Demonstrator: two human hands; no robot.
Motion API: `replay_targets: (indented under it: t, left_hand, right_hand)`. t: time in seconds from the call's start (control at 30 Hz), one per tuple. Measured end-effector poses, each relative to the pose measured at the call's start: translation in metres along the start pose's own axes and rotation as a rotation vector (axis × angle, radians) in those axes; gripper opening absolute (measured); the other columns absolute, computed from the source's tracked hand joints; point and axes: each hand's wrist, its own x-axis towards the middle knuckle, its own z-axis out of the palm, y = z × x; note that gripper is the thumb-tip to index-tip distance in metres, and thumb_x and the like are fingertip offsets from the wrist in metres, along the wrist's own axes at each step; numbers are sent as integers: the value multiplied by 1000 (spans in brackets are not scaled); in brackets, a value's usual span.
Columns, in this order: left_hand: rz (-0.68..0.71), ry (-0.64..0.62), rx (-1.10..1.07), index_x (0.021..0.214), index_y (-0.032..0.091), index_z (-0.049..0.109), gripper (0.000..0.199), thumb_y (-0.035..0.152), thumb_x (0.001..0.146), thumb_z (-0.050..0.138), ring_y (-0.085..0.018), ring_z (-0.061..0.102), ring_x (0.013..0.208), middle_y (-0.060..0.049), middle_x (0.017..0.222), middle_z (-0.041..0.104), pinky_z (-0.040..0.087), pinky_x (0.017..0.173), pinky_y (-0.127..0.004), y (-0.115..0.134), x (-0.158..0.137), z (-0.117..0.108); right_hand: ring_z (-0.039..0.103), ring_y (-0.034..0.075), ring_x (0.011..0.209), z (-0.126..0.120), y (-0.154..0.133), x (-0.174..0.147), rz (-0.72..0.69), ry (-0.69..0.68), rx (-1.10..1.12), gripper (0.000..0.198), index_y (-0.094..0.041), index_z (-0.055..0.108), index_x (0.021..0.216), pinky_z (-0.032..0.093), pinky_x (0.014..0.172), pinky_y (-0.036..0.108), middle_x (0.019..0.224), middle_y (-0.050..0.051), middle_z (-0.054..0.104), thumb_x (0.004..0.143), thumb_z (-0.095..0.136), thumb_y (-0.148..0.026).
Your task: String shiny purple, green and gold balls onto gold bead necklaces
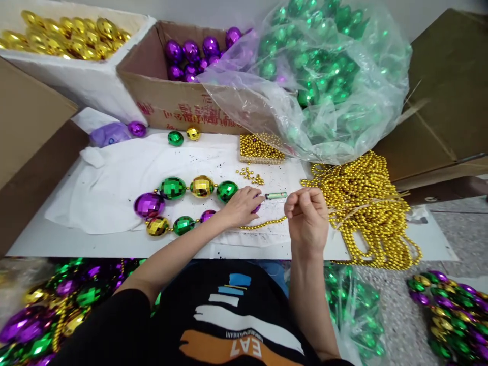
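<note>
On white cloth (114, 178), large-bead strand (172, 188) lies looped, 9 o'clock of left hand (241, 206), farther off at 9 o'clock of right hand (308, 216). Left fingers part-spread over purple bead (256, 208); cannot tell if gripped. Right fingers curled closed; cannot tell if anything held. Small green tube (276, 195) between hands.

At the back of the white table (95, 248) stood a foam box (107, 86) heaped with shiny gold balls (76, 38), and right beside it a cardboard box (179, 99) with red print, purple balls (191, 51) showing inside. A clear plastic bag (343, 129) bulging with green balls (328, 63) slumped across that box's right part. I saw brown cardboard at either side, left (30, 117) and right (450, 96). On the speckled floor (457, 221), to the right, lay a multicoloured bundle of beads (453, 315).
</note>
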Motion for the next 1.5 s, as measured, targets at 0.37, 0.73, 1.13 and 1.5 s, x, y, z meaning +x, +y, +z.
replay_targets:
  t: [0.37, 0.73, 1.13, 1.5]
  left_hand:
    - [-37, 41, 140, 122, 17, 60, 39, 20, 83, 66, -33, 47, 122, -15, 134, 55, 39, 106, -49, -18, -13, 0]
    - [-147, -37, -238, 121, 21, 64, 35, 38, 91, 58, -27, 55, 124, -11, 134, 62, 42, 108, -43, -34, 3, -34]
    - [-603, 31, -249, 59, 16, 58, 21, -5, 62, 59, -32, 63, 105, -12, 76, 66, 43, 99, -43, -92, 79, -30]
    - [-581, 324, -1417, 91, 14, 68, 11, 20, 82, 71, -9, 63, 66, -2, 76, 65, 54, 72, -27, -69, 36, -49]
  right_hand:
    - [33, 6, 48, -34, -11, 9, -108, 102, -25, 28, -22, 53, 79, 22, 37, 14, 61, -7, 45, 79, 78, -35]
    - [29, 4, 41, -48, 14, 0, 127, 23, -172, 22, -21, 60, 78, 22, 36, 16, 56, -6, 54, 80, 74, -37]
    - [37, 5, 39, -52, 45, -3, 219, 4, -364, 18, -20, 72, 74, 26, 35, 22, 64, -4, 57, 70, 77, -37]
    - [44, 10, 55, -57, 54, -15, 144, -132, -486, 15, -23, 78, 88, 31, 42, 23, 75, 0, 56, 79, 71, -32]
